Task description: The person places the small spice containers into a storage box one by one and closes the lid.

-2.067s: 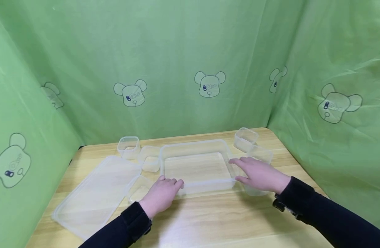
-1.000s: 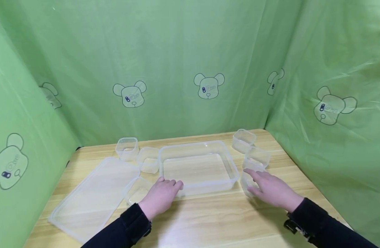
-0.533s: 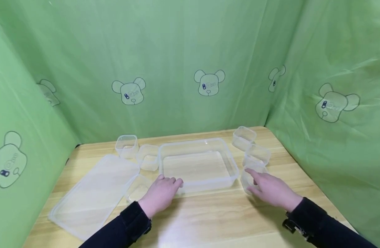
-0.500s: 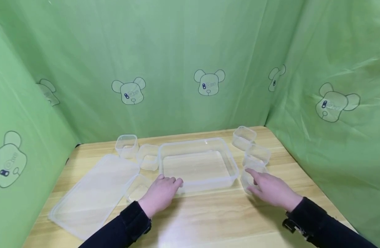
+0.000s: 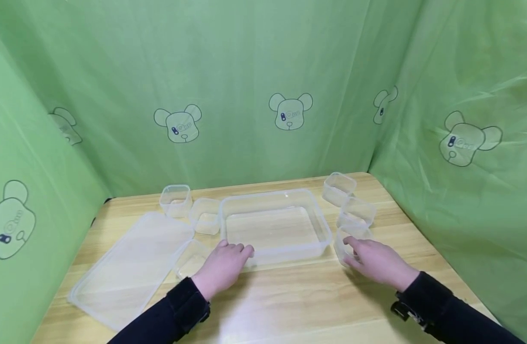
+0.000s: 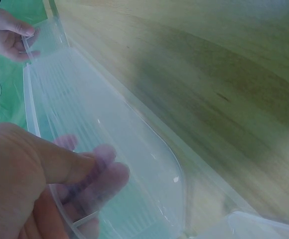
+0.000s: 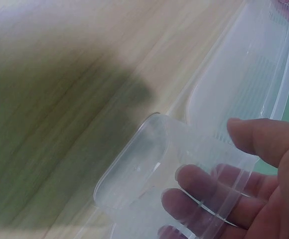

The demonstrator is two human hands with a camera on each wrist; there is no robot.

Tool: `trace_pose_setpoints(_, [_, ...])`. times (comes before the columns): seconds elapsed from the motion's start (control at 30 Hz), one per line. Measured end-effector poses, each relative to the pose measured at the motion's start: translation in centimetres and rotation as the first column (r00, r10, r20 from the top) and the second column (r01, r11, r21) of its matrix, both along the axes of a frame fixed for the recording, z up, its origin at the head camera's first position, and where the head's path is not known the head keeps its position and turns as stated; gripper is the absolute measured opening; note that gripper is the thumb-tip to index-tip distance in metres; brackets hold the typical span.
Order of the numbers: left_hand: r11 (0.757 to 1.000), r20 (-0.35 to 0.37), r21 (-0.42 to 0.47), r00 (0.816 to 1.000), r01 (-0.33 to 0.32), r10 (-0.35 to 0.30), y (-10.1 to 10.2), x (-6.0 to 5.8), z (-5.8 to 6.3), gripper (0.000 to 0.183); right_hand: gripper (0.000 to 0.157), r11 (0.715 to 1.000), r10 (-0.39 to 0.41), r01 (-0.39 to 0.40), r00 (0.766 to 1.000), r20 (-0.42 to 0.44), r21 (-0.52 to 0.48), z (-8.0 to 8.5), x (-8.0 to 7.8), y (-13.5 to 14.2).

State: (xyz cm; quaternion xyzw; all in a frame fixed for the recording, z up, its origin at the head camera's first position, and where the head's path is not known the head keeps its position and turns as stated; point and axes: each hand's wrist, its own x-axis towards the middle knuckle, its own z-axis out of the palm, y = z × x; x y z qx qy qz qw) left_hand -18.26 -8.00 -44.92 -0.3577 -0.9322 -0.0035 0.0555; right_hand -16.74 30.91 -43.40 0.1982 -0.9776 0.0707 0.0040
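A large clear plastic container [image 5: 285, 255] stands in the middle of the wooden table, open side up. My left hand [image 5: 225, 267] pinches its near rim toward the left corner; in the left wrist view the thumb is outside and the fingers show through the wall. At the right side, my right hand [image 5: 377, 263] holds the rim of the nearest small clear plastic box [image 7: 134, 164]. Its fingers show through that box's wall in the right wrist view, with the thumb [image 7: 259, 137] on the near side. Part of this box is hidden behind the hand in the head view.
Two more small clear boxes stand behind on the right, a middle one [image 5: 358, 210] and a far one [image 5: 338, 188]. Left of the container are a far box [image 5: 176, 200], a middle box [image 5: 205, 215] and a near box [image 5: 190, 260]. A large clear lid [image 5: 130, 270] lies farther left.
My right hand has moved from the large container's right rim out to the nearest small box on the right. My left hand has stayed on the container's near rim.
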Motion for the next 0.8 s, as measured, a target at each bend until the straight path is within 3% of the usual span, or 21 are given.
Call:
trace_pose_setpoints(0.2, [1.000, -0.001, -0.002, 1.000, 0.004, -0.004, -0.01, -0.04, -0.03, 0.035, 0.020, 1.000, 0.016, -0.016, 1.000, 0.021, -0.017, 0.00, -0.24, 0.03])
trace_pose_setpoints(0.8, [1.000, -0.029, -0.007, 1.000, 0.008, -0.008, -0.08, -0.29, -0.51, 0.034, 0.035, 0.998, 0.057, -0.057, 0.998, -0.006, -0.019, 0.34, -0.43, 0.09])
